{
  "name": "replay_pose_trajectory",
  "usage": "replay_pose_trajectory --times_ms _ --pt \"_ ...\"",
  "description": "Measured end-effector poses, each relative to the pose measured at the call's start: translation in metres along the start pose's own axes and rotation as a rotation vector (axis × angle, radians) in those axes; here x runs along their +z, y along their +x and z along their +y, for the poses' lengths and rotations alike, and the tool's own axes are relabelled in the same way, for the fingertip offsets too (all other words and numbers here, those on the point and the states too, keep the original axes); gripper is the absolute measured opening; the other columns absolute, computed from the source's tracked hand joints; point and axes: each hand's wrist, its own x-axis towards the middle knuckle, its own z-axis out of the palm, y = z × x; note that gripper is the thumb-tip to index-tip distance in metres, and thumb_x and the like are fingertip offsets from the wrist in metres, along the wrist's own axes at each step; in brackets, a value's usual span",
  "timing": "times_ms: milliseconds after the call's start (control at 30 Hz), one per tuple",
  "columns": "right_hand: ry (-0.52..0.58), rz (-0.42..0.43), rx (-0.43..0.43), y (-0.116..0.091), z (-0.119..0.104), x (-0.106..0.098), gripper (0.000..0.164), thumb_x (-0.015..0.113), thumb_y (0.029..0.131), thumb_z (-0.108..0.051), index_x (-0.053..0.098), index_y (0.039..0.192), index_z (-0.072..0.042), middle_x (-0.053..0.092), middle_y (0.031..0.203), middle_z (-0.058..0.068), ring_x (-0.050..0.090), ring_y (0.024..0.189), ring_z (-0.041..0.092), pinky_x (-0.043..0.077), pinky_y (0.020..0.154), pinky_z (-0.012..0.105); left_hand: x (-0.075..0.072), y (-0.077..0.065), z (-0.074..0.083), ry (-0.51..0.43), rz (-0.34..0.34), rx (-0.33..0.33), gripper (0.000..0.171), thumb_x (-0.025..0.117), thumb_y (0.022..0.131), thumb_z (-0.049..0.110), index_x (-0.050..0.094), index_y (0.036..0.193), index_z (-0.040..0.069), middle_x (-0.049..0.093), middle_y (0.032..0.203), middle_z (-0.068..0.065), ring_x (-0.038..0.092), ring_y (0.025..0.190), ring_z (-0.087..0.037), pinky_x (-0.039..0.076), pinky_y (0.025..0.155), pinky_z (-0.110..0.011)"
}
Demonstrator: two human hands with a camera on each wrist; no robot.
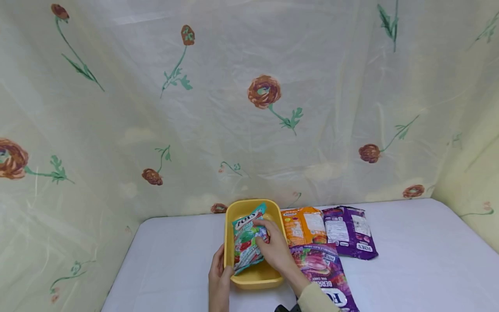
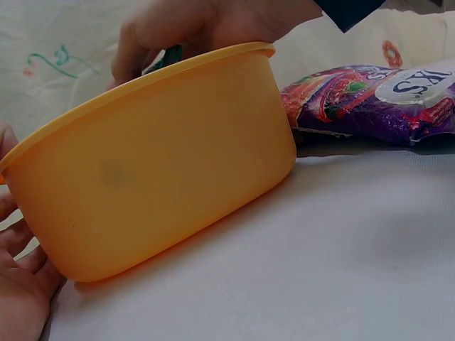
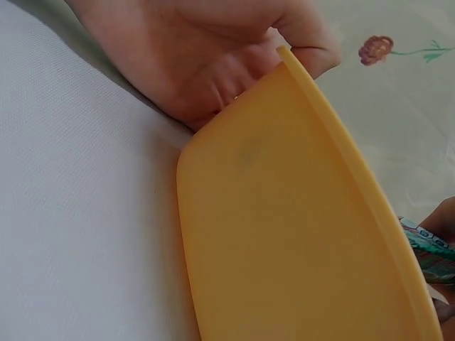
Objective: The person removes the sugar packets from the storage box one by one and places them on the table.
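A yellow plastic tub stands at the table's back edge. My left hand holds it at the near left corner, thumb hooked over the rim and fingers along the outer wall; the right wrist view shows this left hand closely. Inside the tub a teal candy bag printed with fruit lies slanted. My right hand grips the bag's right side between thumb and fingers. In the left wrist view the tub wall hides most of the bag and the right fingertips.
Right of the tub lie an orange candy bag, a dark purple candy bag and a purple-pink berry candy bag nearer me, under my right forearm. A flowered curtain hangs behind the white table.
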Motion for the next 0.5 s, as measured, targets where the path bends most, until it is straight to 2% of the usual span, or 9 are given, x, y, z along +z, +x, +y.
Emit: replay_pose_trajectory --times_ms 300,500 --pt "0.058 -0.012 -0.007 -0.0018 -0.0015 -0.0042 0.041 0.055 0.087 -0.003 0.058 0.126 -0.018 0.049 0.139 0.005 0.044 0.131 0.027 0.036 0.111 0.048 0.0012 0.0008 0.0031 -0.006 -0.004 0.0 0.069 0.042 0.075 0.0 0.036 0.143 0.008 0.035 0.15 -0.016 0.035 0.138 -0.03 0.033 0.113 -0.047" --pt "0.1 -0.003 -0.026 -0.0054 0.0002 -0.0077 0.042 0.055 0.087 -0.003 0.058 0.125 -0.019 0.049 0.14 0.004 0.04 0.135 0.026 0.03 0.115 0.049 0.0018 -0.0004 0.0027 0.012 -0.002 -0.022 0.069 0.043 0.075 0.002 0.035 0.144 0.008 0.036 0.15 -0.016 0.037 0.137 -0.03 0.033 0.112 -0.047"
